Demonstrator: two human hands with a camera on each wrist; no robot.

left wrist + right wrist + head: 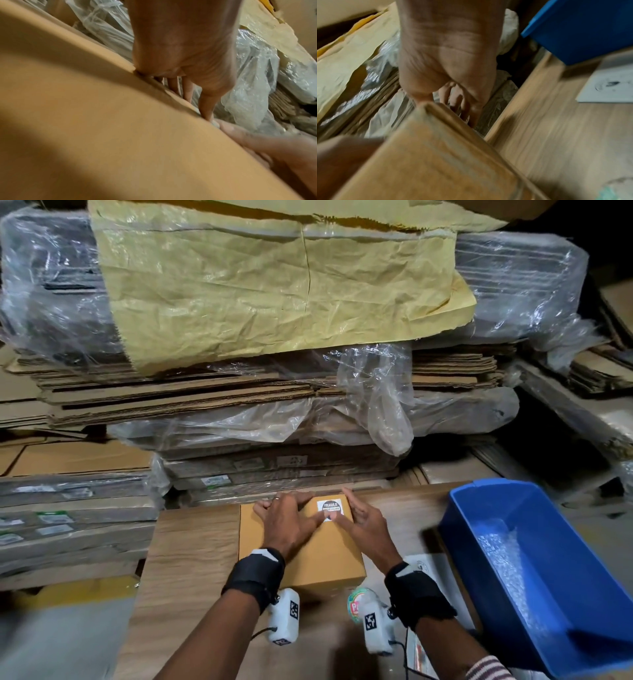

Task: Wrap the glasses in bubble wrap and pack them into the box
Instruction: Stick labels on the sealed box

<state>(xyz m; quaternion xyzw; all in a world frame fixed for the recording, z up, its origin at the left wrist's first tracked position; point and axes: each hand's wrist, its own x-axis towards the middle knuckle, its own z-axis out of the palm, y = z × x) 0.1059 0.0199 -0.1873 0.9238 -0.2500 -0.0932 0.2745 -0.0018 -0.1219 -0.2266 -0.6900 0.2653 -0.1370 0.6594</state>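
A shut tan cardboard box [308,556] lies on the wooden table [191,549]. A white FRAGILE sticker [330,506] sits near its far right corner. My left hand [286,517] rests flat on the box lid, fingers spread toward the far edge and thumb pointing at the sticker. My right hand [363,518] presses its thumb on the sticker, its fingers straight along the right far edge. The left wrist view shows the left hand [185,47] on the box lid [111,135]. The right wrist view shows the right hand [447,54] over the box corner [440,155]. No glasses are visible.
A blue plastic bin [582,611] holding bubble wrap [503,570] stands at the right. A white sheet [433,568] and a round green and red item [356,602] lie near my right wrist. Stacks of flattened cartons in plastic film [274,405] rise behind the table.
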